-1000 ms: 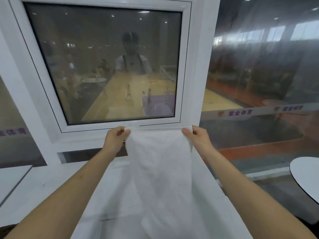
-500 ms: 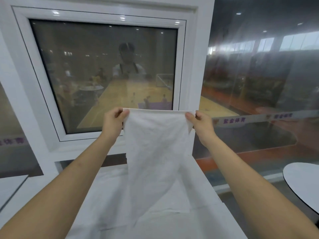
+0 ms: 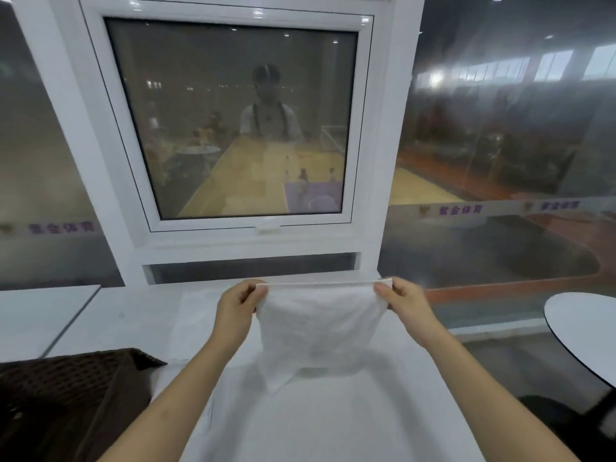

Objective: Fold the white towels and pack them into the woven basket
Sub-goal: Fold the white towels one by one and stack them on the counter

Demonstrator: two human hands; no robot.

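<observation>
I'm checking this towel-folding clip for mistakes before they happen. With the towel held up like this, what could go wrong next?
1. The left hand and right hand only pinch the top corners of the white cloth towel; one may slip, spoiling the fold.
2. Its hanging lower end looks uneven, so it may land creased on the white table.
3. The dark brown woven basket sits far left, so carrying could loosen the fold.
</observation>
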